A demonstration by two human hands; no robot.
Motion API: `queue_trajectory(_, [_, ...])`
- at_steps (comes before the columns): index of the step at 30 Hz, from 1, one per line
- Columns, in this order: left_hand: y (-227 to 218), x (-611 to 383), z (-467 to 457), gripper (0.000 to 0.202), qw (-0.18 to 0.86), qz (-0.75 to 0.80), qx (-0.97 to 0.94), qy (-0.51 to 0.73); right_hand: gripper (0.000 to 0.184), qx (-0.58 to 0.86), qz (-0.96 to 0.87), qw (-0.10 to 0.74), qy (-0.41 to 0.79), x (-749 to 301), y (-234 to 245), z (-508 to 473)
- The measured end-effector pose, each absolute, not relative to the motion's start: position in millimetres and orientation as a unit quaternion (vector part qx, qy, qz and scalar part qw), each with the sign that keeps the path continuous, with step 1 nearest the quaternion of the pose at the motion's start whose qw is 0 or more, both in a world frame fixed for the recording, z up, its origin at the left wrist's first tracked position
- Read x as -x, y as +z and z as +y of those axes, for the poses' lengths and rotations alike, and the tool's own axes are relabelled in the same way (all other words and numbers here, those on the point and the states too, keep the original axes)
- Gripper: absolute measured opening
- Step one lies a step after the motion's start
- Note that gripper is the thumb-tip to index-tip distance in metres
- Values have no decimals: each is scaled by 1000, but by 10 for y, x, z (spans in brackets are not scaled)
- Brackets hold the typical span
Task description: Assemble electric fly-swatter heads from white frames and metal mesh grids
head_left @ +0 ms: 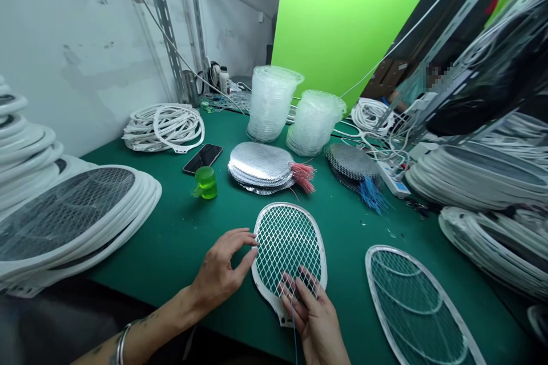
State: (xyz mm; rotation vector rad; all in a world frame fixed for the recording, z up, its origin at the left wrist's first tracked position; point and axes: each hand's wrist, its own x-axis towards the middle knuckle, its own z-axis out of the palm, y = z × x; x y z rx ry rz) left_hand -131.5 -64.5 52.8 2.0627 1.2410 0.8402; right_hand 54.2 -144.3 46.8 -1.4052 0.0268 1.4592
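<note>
A white mosquito-swatter head (290, 251) with silvery diamond mesh is in front of me, its narrow neck toward me. My right hand (314, 311) supports it near the neck, with several fingers underneath, visible through the mesh. A thin blue wire (294, 325) hangs down past that palm. At the left rim is my left hand (222, 265), thumb and fingers apart in a C shape, the tips at or just beside the frame. Beyond the head lies a stack of silver mesh sheets (261, 162) with red wires (303, 177).
Dark mesh sheets (351, 162) with blue wires (371, 194) lie right of the silver stack. A green tape roll (206, 182) and phone (203, 158) sit left. Clear ring stacks (272, 105) stand behind. Frame piles (77, 222) flank the table; another netted frame (417, 302) lies right.
</note>
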Motion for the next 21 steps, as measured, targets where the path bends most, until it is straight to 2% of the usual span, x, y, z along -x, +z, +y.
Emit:
queue_trajectory(4, [611,1073,-562,32,312,390,-834,236,84,590,13,530,609,-534,460,-1431])
queue_trajectory(8, [545,852,-451,56,272,367,-883,109,79,597,22,527,605,-527,465,-1434])
queue_trajectory(11, [428,767,-417,64,235,383,-891,60,77,600,29,525,603,-529,459,-1436])
queue_trajectory(17, [227,725,-443,61,155,376,-909,90,74,603,42,524,601,-522,475,-1408])
queue_trajectory(21, [241,702,-440,58,119,378,-916,68,72,564,31,535,629,-532,555,-1481])
